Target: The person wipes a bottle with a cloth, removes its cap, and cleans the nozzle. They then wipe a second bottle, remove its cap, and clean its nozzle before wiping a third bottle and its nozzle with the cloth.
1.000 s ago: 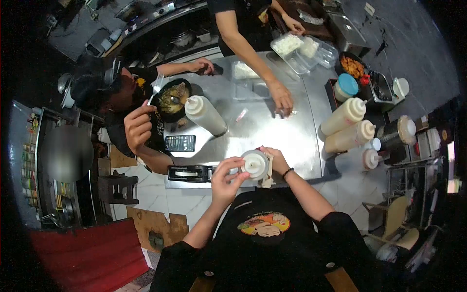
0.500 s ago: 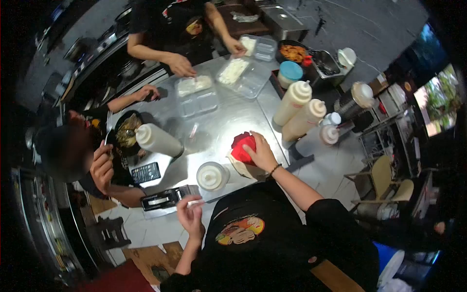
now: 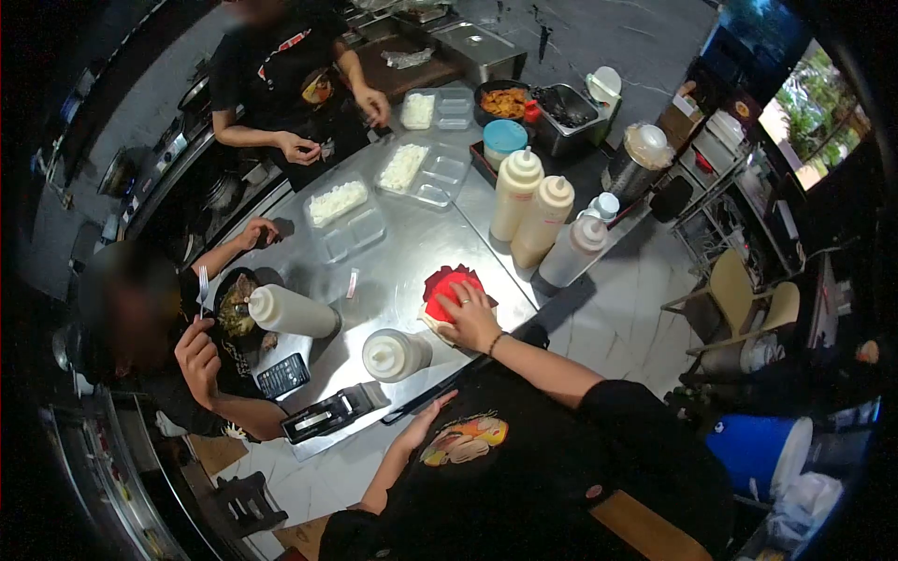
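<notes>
My right hand (image 3: 468, 316) rests on top of a bunched red cloth (image 3: 447, 282), its fingers spread over it. Pale material (image 3: 438, 324) shows under the cloth, near the table's front edge. Lower and to the left, my left hand (image 3: 426, 423) is beside the front of my black shirt, fingers stretched out and nothing visible in them. A white-capped squeeze bottle (image 3: 395, 355) stands between the red cloth and a black device (image 3: 327, 413) at the table edge.
Across the metal table (image 3: 393, 271), one person stands by rice-filled trays (image 3: 344, 220). Another person at left holds a fork (image 3: 204, 288) near a bowl (image 3: 234, 304), a large bottle (image 3: 292, 311) and a phone (image 3: 282, 375). Sauce bottles (image 3: 541, 222) stand at right.
My left hand has moved right, towards my shirt, its fingers now straighter. My right hand lies further over the red cloth. The person across has drawn both hands back from the trays.
</notes>
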A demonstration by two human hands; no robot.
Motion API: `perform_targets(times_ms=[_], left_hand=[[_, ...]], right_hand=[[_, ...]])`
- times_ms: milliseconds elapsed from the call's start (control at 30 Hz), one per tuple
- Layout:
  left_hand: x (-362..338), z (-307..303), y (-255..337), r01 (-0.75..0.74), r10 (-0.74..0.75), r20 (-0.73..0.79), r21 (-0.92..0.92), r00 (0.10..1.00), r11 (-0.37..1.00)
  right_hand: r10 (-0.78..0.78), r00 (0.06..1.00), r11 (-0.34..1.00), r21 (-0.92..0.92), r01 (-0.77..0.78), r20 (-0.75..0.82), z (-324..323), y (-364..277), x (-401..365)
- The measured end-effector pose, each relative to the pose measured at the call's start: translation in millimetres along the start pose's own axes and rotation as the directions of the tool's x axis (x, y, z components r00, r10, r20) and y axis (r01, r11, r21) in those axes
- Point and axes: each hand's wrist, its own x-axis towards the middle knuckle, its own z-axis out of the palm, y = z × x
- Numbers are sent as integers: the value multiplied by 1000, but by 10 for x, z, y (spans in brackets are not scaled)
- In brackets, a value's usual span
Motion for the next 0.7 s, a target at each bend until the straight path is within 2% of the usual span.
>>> perform_targets(times_ms=[33, 67, 133, 167, 200, 233, 267, 300, 333, 367, 400, 433, 467, 500, 533, 567, 600, 633, 700], left_hand=[[60, -50, -71, -14, 16, -25, 74, 1000, 997], [125, -87, -149, 39, -40, -34, -28, 999, 999], [214, -153, -304, 141, -155, -44, -236, 987, 961], [353, -319, -653, 103, -141, -178, -207, 974, 973], [404, -312, -682, 129, -130, -299, -23, 945, 991], [461, -296, -678, 173, -94, -413, 158, 906, 972], [510, -293, -668, 235, -36, -518, 325, 855, 916], [465, -126, -491, 161, 169, -588, 465, 791, 870], [452, 44, -346, 156, 360, -633, 611, 686, 776], [449, 199, -217, 99, 386, -753, 509, 533, 855], [433, 332, -141, 24, 369, -862, 402, 347, 915], [449, 402, -78, -176, 426, -898, 403, 115, 898], [402, 545, 175, -292, 373, -928, 362, -19, 885], [413, 524, 240, -236, 373, -923, 385, -96, 892], [491, 447, 261, -139, 466, -860, 498, -208, 856], [485, 470, 492, -160, 426, -879, 461, -213, 873], [558, 423, 560, -161, 459, -861, 496, -221, 853], [634, 370, 631, -162, 491, -840, 530, -229, 832], [747, 355, 676, -29, 460, -858, 478, -229, 878]], right_hand=[[-11, 998, 996, -87, 16, 54, 76, -6, 34], [-20, 994, 984, -172, 39, 110, 123, 23, 60], [-28, 979, 987, -151, 59, 203, 204, 167, 121], [-35, 970, 984, -161, 75, 242, 172, 239, 163], [-41, 958, 981, -172, 93, 284, 121, 314, 174], [-50, 944, 996, -51, 70, 327, -43, 349, 159], [-152, 956, 988, 71, 139, 250, -99, 457, 79], [-183, 940, 963, 243, 113, 288, -127, 619, 1], [-68, 953, 914, 402, -60, 297, -197, 704, -157], [30, 938, 850, 485, -206, 345, -453, 696, -288], [140, 912, 720, 593, -361, 385, -574, 744, -459], [206, 885, 649, 618, -443, 418, -681, 865, -641], [243, 892, 552, 702, -450, 381, -772, 972, -823], [313, 868, 488, 719, -495, 385, -878, 1067, -987], [324, 878, 507, 720, -475, 352, -945, 1217, -1145], [383, 844, 452, 721, -526, 375, -1113, 1149, -1211], [456, 797, 389, 717, -578, 395, -1276, 1100, -1292], [438, 811, 432, 701, -568, 387, -1230, 1215, -1410], [420, 839, 516, 669, -535, 346, -1187, 1418, -1503]])
